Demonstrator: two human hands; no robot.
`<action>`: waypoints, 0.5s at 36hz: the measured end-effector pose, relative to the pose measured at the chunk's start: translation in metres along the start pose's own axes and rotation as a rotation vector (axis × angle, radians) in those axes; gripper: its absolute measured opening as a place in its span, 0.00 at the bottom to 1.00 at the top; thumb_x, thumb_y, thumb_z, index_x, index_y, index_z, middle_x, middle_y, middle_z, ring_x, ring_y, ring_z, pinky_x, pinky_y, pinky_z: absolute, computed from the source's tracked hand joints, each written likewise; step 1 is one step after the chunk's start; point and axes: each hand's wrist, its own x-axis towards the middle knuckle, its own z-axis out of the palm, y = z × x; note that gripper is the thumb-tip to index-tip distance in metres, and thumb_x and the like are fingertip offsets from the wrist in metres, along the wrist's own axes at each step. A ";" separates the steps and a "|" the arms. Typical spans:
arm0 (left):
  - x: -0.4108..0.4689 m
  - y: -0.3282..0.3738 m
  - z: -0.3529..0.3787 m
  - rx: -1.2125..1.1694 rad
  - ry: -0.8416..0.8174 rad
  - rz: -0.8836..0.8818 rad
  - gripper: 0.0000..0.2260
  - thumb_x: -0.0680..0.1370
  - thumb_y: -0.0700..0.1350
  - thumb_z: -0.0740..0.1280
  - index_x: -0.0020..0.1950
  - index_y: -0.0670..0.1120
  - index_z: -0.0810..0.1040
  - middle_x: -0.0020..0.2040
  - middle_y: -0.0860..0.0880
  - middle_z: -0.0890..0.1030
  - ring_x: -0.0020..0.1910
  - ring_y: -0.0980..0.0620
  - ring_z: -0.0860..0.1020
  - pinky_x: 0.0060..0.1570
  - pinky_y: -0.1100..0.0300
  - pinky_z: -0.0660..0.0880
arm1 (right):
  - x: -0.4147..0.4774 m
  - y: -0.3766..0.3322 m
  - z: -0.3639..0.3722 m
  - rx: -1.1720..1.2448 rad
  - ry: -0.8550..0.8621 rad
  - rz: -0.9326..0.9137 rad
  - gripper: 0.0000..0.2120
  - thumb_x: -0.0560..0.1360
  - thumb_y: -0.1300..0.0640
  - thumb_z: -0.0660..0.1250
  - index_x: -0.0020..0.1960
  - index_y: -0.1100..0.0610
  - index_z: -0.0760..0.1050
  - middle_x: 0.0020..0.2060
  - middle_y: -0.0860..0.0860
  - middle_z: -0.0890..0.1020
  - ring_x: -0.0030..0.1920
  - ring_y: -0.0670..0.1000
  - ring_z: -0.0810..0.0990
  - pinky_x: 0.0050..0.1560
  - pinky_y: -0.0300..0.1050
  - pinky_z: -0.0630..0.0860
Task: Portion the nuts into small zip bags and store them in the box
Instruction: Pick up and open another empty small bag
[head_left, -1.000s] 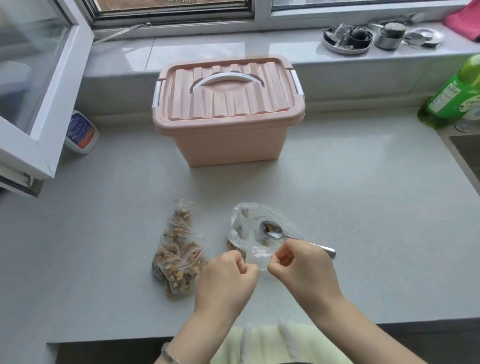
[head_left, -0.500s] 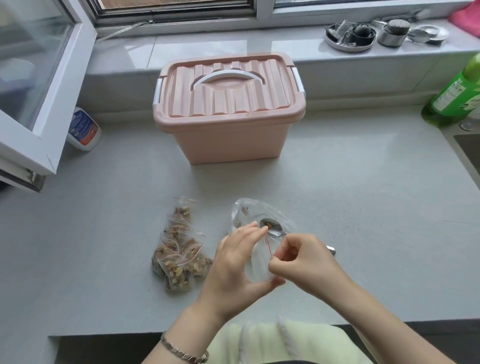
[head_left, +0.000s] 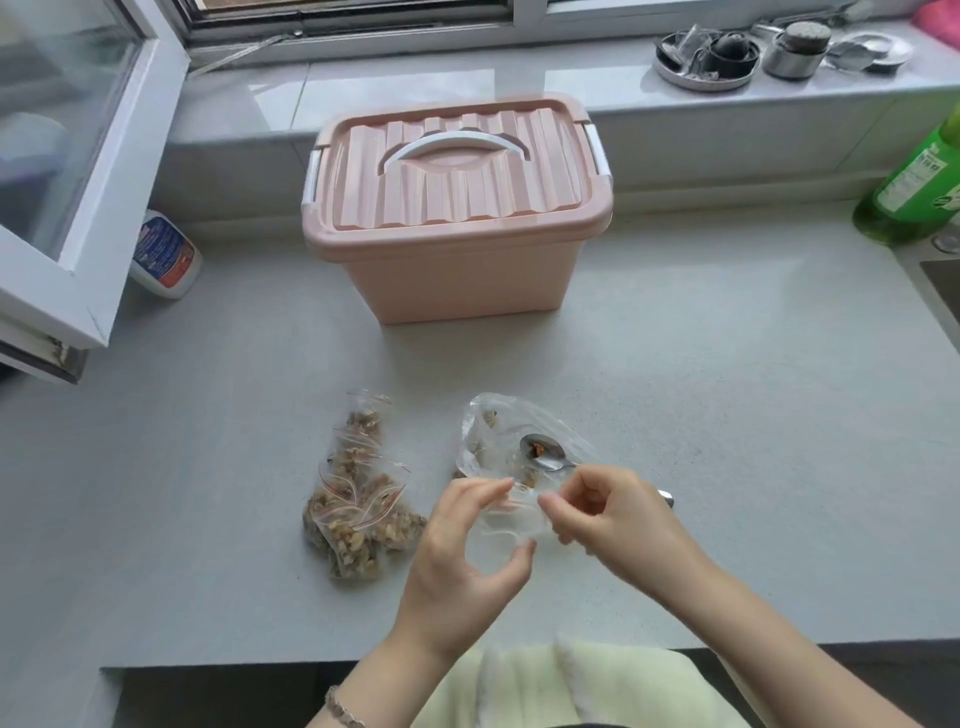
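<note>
A small clear zip bag (head_left: 511, 519) hangs between my hands near the counter's front edge. My left hand (head_left: 467, 561) holds it between curved fingers and thumb. My right hand (head_left: 608, 514) pinches its right side. Just behind them lies a large clear bag (head_left: 498, 431) with a few nuts left in it, and a metal spoon (head_left: 543, 454) rests on it. Several filled zip bags of nuts (head_left: 358, 499) are piled to the left. The pink box (head_left: 457, 208) stands at the back with its lid shut and its white handle down.
An open window sash (head_left: 78, 171) juts over the counter's left side, with a white bottle (head_left: 166, 254) lying below it. A green bottle (head_left: 919, 187) stands at the right beside a sink corner (head_left: 943, 280). Metal dishes (head_left: 706, 57) sit on the sill.
My left hand has gone from a fist to curved fingers around the small bag. Both hands have spread the bag between them. The camera has tilted a little.
</note>
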 end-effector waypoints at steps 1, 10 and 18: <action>0.001 -0.002 0.000 -0.022 0.014 -0.065 0.18 0.67 0.48 0.69 0.57 0.53 0.74 0.50 0.53 0.77 0.53 0.61 0.75 0.56 0.72 0.67 | 0.006 0.008 0.000 -0.002 0.038 0.002 0.10 0.72 0.55 0.69 0.33 0.56 0.75 0.28 0.49 0.80 0.26 0.40 0.72 0.31 0.31 0.68; 0.006 -0.027 -0.007 -0.107 -0.035 -0.439 0.23 0.63 0.52 0.60 0.58 0.64 0.66 0.51 0.55 0.74 0.49 0.59 0.74 0.54 0.65 0.68 | 0.062 0.115 -0.014 -0.718 0.179 0.291 0.18 0.76 0.50 0.61 0.64 0.55 0.67 0.60 0.55 0.68 0.62 0.57 0.65 0.59 0.48 0.65; 0.033 -0.031 -0.001 -0.021 -0.076 -0.528 0.25 0.72 0.41 0.67 0.65 0.57 0.64 0.52 0.59 0.73 0.53 0.56 0.73 0.55 0.57 0.69 | 0.065 0.122 -0.030 -0.776 0.026 0.274 0.13 0.76 0.49 0.63 0.56 0.54 0.70 0.56 0.53 0.69 0.59 0.54 0.66 0.55 0.44 0.65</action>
